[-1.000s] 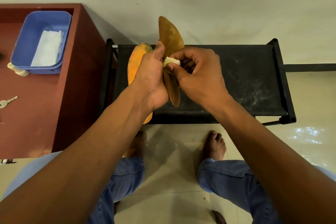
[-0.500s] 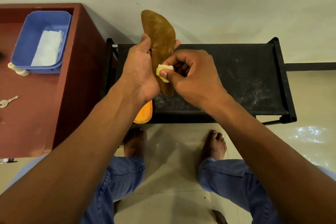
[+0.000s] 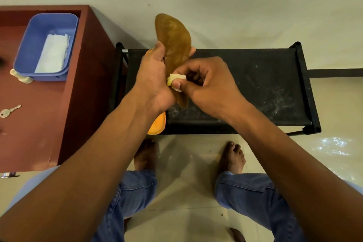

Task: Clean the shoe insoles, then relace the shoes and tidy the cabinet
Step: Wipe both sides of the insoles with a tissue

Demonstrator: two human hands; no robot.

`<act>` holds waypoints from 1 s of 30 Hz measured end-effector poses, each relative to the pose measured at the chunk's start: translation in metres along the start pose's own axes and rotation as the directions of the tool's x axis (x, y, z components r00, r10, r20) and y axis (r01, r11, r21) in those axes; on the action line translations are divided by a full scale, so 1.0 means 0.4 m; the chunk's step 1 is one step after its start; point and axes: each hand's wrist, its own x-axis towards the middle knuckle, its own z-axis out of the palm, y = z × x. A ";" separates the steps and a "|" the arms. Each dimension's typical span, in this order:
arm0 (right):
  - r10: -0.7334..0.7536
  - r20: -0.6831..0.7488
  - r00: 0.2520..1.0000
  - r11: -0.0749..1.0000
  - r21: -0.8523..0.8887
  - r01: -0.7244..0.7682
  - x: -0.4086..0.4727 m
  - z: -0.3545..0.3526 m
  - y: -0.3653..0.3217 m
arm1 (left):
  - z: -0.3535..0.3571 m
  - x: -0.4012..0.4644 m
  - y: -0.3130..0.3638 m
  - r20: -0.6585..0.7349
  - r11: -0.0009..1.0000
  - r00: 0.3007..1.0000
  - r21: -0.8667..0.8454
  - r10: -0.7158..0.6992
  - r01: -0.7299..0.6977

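Insole (image 3: 173,45) gripped by left hand (image 3: 155,82), right hand (image 3: 208,84) pinching wipe (image 3: 175,80)

A home entryway is suggested: a black shoe rack (image 3: 255,84) against a plain wall, a key (image 3: 8,111) left on the red cabinet (image 3: 78,104) at nine o'clock.

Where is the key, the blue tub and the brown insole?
key (image 3: 8,111): head view, on its round head.
blue tub (image 3: 35,31): head view, on its bare floor.
brown insole (image 3: 174,35): head view, on its upper half.
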 end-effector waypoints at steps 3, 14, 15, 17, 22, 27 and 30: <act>-0.019 0.039 0.999 0.999 0.032 0.018 -0.006 0.001 -0.008 | -0.011 0.006 0.026 0.005 0.996 1.000 -0.080 0.027 -0.027; 0.054 -0.260 0.964 0.990 -0.115 -0.086 0.006 -0.006 0.015 | -0.008 0.006 0.013 0.233 0.972 0.972 -0.226 -0.006 0.061; 0.064 -0.238 0.969 0.993 -0.086 -0.087 0.007 -0.006 0.013 | -0.010 0.008 0.016 0.239 0.972 0.971 -0.227 -0.003 0.059; 0.071 -0.191 0.979 0.997 -0.022 -0.077 0.007 -0.006 0.006 | -0.016 0.012 0.022 0.230 0.971 0.973 -0.235 0.007 0.049; 0.001 -0.051 0.999 1.000 0.006 -0.001 -0.009 -0.001 -0.011 | -0.033 0.024 0.034 0.158 0.972 0.986 -0.235 0.048 -0.009; -0.044 -0.143 0.989 0.996 -0.083 0.032 -0.019 0.011 -0.013 | -0.014 0.011 0.025 0.136 0.978 0.990 -0.210 0.037 -0.008; -0.018 -0.253 0.967 0.994 -0.110 -0.010 -0.011 0.014 -0.005 | -0.001 0.000 0.005 0.161 0.989 0.987 -0.145 0.021 0.003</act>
